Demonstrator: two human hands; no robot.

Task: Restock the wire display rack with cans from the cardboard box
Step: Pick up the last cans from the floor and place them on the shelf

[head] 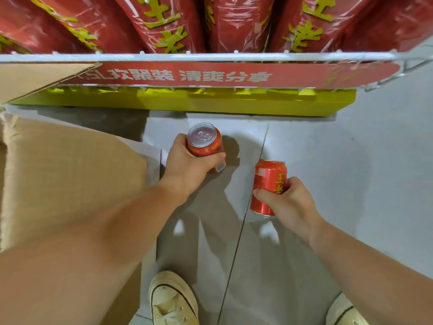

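Note:
My left hand (187, 165) grips a red can (204, 141) with its silver pull-tab top facing up toward me. To its right, my right hand (290, 202) holds a second red can (268, 184) with yellow lettering by its side. Both cans are in the air above the grey floor, in front of the white wire display rack (210, 57). The open cardboard box (70, 174) lies at the left, under my left forearm; its inside is hidden.
Large red wrapped bottles (164, 22) with yellow characters fill the rack's shelf above a red banner (199, 75). A yellow base (234, 104) sits beneath the rack. A cardboard flap (35, 78) rises at upper left. My pale sneakers (173, 299) stand on the grey tiled floor.

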